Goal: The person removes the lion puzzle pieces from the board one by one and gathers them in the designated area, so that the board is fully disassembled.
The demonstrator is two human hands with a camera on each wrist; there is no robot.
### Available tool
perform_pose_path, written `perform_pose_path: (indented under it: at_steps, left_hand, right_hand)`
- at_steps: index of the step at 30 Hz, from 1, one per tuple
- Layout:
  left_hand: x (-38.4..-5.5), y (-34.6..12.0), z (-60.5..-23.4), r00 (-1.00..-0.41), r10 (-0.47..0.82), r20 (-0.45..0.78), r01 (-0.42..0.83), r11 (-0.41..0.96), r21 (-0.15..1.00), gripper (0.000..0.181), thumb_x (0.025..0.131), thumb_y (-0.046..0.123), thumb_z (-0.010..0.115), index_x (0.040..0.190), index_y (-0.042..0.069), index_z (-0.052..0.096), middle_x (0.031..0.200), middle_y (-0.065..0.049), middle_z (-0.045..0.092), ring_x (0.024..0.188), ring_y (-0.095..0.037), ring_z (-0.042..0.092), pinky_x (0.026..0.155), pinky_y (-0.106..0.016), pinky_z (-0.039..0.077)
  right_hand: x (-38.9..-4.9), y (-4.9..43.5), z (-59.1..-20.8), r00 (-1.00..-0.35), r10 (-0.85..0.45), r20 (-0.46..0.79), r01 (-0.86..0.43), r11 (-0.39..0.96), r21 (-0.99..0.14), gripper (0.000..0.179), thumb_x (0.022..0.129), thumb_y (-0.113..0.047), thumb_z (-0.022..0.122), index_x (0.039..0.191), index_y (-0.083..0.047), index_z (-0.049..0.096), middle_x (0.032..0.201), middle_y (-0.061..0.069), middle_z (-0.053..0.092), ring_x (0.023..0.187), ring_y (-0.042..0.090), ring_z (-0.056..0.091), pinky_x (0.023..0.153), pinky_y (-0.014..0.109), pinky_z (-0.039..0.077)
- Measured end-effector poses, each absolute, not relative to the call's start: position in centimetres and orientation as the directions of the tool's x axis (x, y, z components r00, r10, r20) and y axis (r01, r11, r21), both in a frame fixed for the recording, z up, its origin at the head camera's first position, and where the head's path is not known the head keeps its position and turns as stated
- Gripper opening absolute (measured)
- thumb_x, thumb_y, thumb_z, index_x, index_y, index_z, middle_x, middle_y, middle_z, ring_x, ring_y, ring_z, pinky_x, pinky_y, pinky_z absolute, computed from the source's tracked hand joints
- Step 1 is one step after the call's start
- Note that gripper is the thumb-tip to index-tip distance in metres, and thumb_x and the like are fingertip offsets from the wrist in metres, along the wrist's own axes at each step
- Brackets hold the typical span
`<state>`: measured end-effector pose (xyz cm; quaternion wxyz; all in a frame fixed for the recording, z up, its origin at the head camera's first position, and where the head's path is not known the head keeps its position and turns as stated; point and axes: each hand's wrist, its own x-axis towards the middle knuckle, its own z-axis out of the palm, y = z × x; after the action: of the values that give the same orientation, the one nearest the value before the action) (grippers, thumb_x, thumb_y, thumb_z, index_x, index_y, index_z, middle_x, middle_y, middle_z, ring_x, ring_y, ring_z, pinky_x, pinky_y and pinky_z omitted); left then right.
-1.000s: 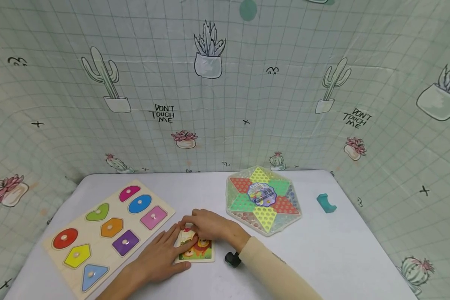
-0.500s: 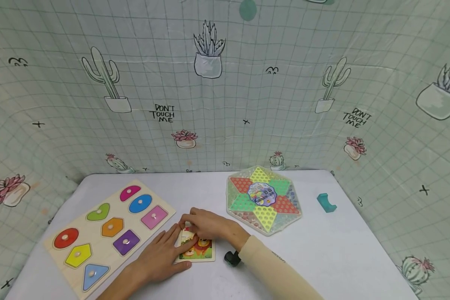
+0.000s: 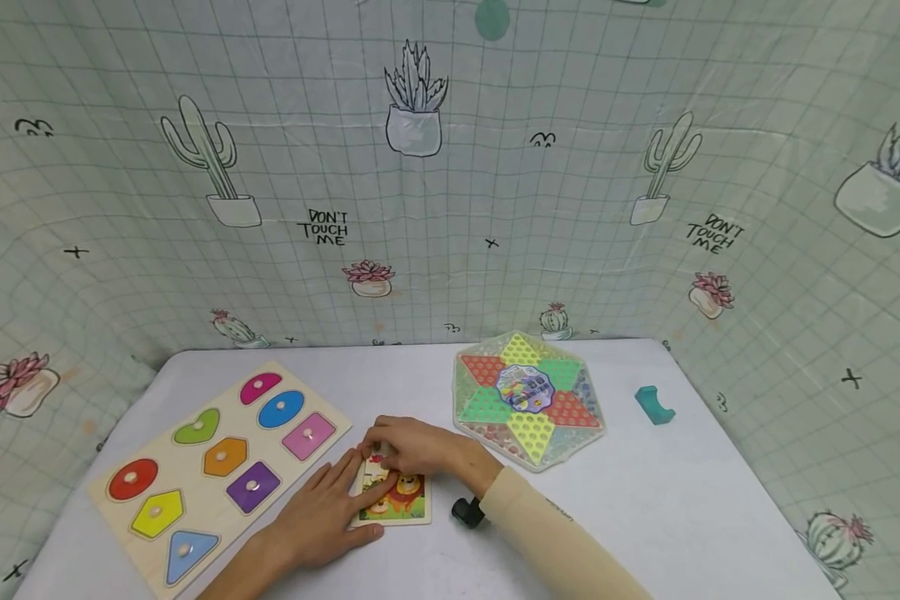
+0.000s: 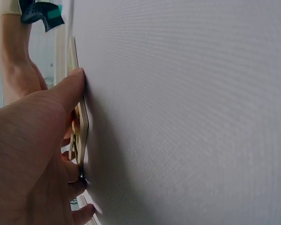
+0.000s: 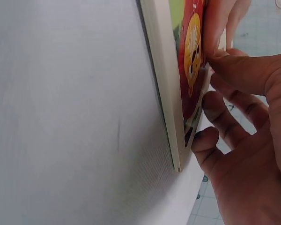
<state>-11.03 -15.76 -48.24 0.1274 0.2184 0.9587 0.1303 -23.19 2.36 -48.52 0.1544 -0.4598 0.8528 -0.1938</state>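
A small wooden jigsaw puzzle (image 3: 407, 497) with a lion picture lies on the white table, below the middle of the head view. My left hand (image 3: 321, 518) rests at its left side, fingers straight, index finger across the picture and thumb by the lower edge. Over the upper left corner, my right hand (image 3: 418, 447) bends its fingers and pinches a puzzle piece, mostly hidden by the fingers. A thin piece (image 4: 73, 146) stands tilted against the board in the left wrist view. The right wrist view shows the board's edge (image 5: 166, 93) beside my right thumb and fingertips.
A wooden peg board (image 3: 277, 450) with coloured shapes lies to the left, close to my left hand. Behind on the right are a hexagonal Chinese checkers set (image 3: 487, 408) and a teal curved block (image 3: 654, 406). A black device (image 3: 467, 512) sits at my right wrist.
My right fingers have shifted slightly at the puzzle's upper left corner, showing a little more of the picture. My left hand stays in place.
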Motion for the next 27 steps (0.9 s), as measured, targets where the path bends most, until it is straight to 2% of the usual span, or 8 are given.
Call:
perform_pose_path:
  at_steps: [7,12,19,27]
  left_hand:
    - [-11.11,-15.85,-48.24,-0.871,0.453,-0.191,0.384,0.87,0.309,0.067,0.095,0.065,0.052,0.154,0.035,0.041,0.165,-0.021,0.02,0.153,-0.039,0.017,0.119,-0.063,0.019]
    - [-11.11,-15.89,-48.36,-0.87,0.452,-0.196,0.378,0.867,0.323,0.068,0.095,0.066,0.051,0.154,0.035,0.041,0.165,-0.021,0.019,0.153,-0.039,0.016,0.12,-0.063,0.018]
    - [-11.04,-15.82,-48.46,-0.871,0.449,-0.2,0.375,0.87,0.32,0.069,0.094,0.067,0.053,0.154,0.036,0.04,0.165,-0.02,0.02,0.153,-0.039,0.016,0.119,-0.063,0.018]
    - [-11.05,-15.84,-48.48,-0.873,0.443,-0.203,0.371,0.874,0.313,0.069,0.094,0.067,0.053,0.154,0.036,0.041,0.167,-0.018,0.017,0.154,-0.038,0.015,0.12,-0.062,0.018]
  right_hand:
    - [-23.39,2.37,-48.26,-0.503,-0.861,-0.075,-0.751,0.478,-0.455,0.023,0.096,-0.01,0.068,0.117,-0.02,0.07,0.116,-0.012,0.062,0.1,-0.001,0.055,0.096,0.016,0.046]
    - [-23.23,2.26,-48.07,-0.514,-0.853,-0.091,-0.731,0.492,-0.473,0.023,0.096,-0.009,0.068,0.116,-0.019,0.07,0.116,-0.013,0.062,0.102,-0.002,0.055,0.098,0.018,0.046]
    - [-23.2,2.39,-48.29,-0.541,-0.835,-0.104,-0.668,0.501,-0.55,0.021,0.096,-0.007,0.067,0.111,-0.022,0.065,0.105,-0.013,0.062,0.092,0.002,0.054,0.085,0.015,0.048]
    - [-23.32,2.75,-48.37,-0.537,-0.839,-0.087,-0.666,0.484,-0.568,0.025,0.098,-0.01,0.065,0.119,-0.022,0.065,0.097,-0.01,0.06,0.082,0.002,0.053,0.075,0.015,0.047]
